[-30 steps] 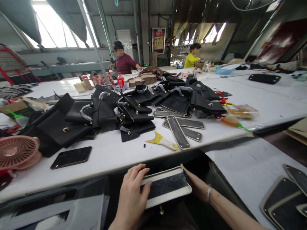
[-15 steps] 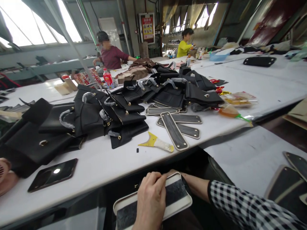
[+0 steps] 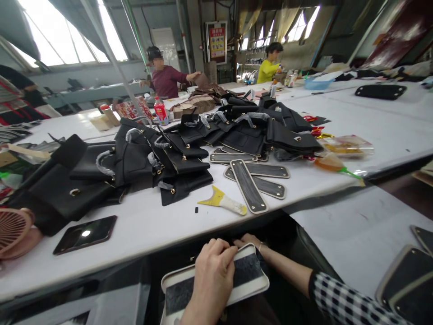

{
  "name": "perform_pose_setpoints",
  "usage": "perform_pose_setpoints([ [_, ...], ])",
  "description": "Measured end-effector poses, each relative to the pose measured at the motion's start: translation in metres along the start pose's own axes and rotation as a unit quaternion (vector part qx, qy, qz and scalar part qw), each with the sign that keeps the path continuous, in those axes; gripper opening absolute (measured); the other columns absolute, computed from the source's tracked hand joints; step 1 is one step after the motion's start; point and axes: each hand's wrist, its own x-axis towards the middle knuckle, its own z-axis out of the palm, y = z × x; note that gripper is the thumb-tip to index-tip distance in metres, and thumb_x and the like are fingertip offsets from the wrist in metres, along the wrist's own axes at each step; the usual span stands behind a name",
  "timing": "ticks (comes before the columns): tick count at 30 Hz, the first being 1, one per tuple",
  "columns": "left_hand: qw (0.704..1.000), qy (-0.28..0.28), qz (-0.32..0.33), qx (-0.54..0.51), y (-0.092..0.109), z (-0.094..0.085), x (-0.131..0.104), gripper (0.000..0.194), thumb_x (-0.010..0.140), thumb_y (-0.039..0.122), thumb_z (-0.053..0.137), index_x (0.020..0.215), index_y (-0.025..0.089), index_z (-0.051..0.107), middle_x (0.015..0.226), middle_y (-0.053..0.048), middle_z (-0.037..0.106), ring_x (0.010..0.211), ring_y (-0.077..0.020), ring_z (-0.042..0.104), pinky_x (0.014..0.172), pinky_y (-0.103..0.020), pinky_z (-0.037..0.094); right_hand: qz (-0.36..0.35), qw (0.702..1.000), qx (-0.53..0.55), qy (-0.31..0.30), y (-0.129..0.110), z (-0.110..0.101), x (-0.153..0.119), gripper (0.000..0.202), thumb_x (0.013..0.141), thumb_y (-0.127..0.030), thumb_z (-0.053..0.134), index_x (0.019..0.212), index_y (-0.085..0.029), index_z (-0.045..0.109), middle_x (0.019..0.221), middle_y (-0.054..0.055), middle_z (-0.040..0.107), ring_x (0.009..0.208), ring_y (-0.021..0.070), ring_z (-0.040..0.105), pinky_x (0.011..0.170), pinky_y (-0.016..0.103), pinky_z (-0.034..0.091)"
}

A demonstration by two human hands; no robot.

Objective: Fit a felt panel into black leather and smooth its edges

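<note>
The left hand (image 3: 213, 275) is lying palm-down across the oblong base panel (image 3: 216, 284), fingers curled over its far edge and gripping it. The right hand (image 3: 248, 241) is pinching the same panel's far corner. Beyond both hands, a yellow scraper (image 3: 223, 201) is lying on the white table (image 3: 152, 225), with more panels (image 3: 252, 183) just right of it.

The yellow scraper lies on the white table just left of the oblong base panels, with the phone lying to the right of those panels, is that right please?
Not quite: in the head view the phone lies far to the left, near the pink fan. The yellow scraper does lie on the white table just left of the oblong base panels.
</note>
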Motion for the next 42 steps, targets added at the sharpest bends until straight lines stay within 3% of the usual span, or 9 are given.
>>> perform_pose_setpoints([
  [5,0.998,0.003,0.039,0.049,0.004,0.001,-0.002,0.031,0.084,0.005,0.052,0.101,0.026,0.068,0.091,-0.001,0.065,0.080,-0.0201,0.056,0.068,-0.035,0.043,-0.102,0.994,-0.026,-0.020,-0.012,-0.028,-0.010,0.038,0.099,-0.039,0.050,0.076,-0.013,0.065,0.069,0.000,0.062,0.063,0.0142,0.060,0.062,0.028,0.050],
  [9,0.995,-0.006,0.053,0.081,0.006,-0.001,-0.003,0.029,0.085,0.006,0.053,0.104,0.024,0.066,0.091,-0.002,0.065,0.081,-0.0208,0.056,0.067,-0.036,0.043,-0.252,0.967,-0.023,0.009,-0.045,-0.051,-0.056,0.038,0.096,-0.041,0.048,0.079,-0.015,0.070,0.077,0.005,0.064,0.075,0.0188,0.059,0.070,0.029,0.048],
  [15,0.993,-0.028,0.051,0.100,0.010,-0.003,-0.005,0.024,0.089,0.010,0.049,0.105,0.023,0.063,0.094,-0.002,0.063,0.083,-0.0208,0.055,0.070,-0.036,0.045,-0.454,0.867,-0.198,0.061,-0.061,-0.053,-0.113,0.030,0.097,-0.019,0.038,0.103,-0.013,0.067,0.095,0.012,0.057,0.090,0.0246,0.052,0.080,0.040,0.048],
  [22,0.981,-0.065,0.080,0.163,0.013,-0.004,-0.005,0.022,0.086,0.010,0.054,0.106,0.017,0.059,0.097,-0.003,0.061,0.085,-0.0220,0.054,0.073,-0.038,0.046,-0.492,0.804,-0.312,0.119,-0.044,-0.044,-0.119,0.032,0.095,-0.013,0.042,0.123,-0.008,0.057,0.111,0.017,0.056,0.105,0.0293,0.052,0.093,0.049,0.050],
  [30,0.961,-0.068,0.127,0.235,0.021,-0.001,-0.006,0.023,0.086,0.014,0.055,0.106,0.008,0.062,0.098,-0.010,0.061,0.088,-0.0246,0.054,0.074,-0.039,0.048,-0.520,0.760,-0.351,0.170,-0.048,-0.037,-0.123,0.030,0.092,-0.014,0.044,0.114,-0.005,0.062,0.104,0.018,0.062,0.098,0.0314,0.056,0.089,0.050,0.051],
  [33,0.967,-0.073,0.114,0.215,0.023,-0.003,-0.001,0.020,0.084,0.012,0.054,0.100,0.009,0.065,0.096,-0.010,0.063,0.088,-0.0255,0.056,0.074,-0.040,0.049,-0.504,0.783,-0.343,0.123,-0.063,-0.044,-0.122,0.027,0.093,-0.015,0.042,0.102,-0.009,0.066,0.097,0.015,0.063,0.092,0.0286,0.055,0.088,0.049,0.047],
  [37,0.996,-0.069,0.036,0.053,0.011,-0.022,0.003,0.024,0.081,0.009,0.051,0.092,0.019,0.069,0.098,-0.005,0.067,0.087,-0.0226,0.060,0.074,-0.037,0.049,-0.375,0.893,-0.249,-0.009,-0.096,-0.056,-0.105,0.036,0.092,-0.025,0.042,0.065,-0.017,0.064,0.080,0.009,0.061,0.083,0.0249,0.054,0.083,0.044,0.042],
  [40,0.989,0.003,-0.065,-0.130,-0.020,-0.048,-0.004,0.032,0.086,0.015,0.049,0.109,0.024,0.069,0.107,-0.004,0.068,0.098,-0.0205,0.061,0.089,-0.034,0.047,-0.286,0.937,-0.195,-0.054,-0.118,-0.050,-0.075,0.041,0.094,-0.029,0.040,0.063,-0.017,0.064,0.076,0.007,0.063,0.075,0.0199,0.059,0.074,0.034,0.044],
  [42,0.957,0.049,-0.158,-0.240,-0.051,-0.061,-0.015,0.033,0.089,0.029,0.050,0.115,0.021,0.067,0.115,-0.006,0.068,0.107,-0.0212,0.060,0.098,-0.033,0.042,-0.234,0.951,-0.183,-0.090,-0.125,-0.036,-0.053,0.041,0.096,-0.028,0.037,0.071,-0.016,0.067,0.072,0.005,0.066,0.069,0.0168,0.061,0.068,0.029,0.047],
])
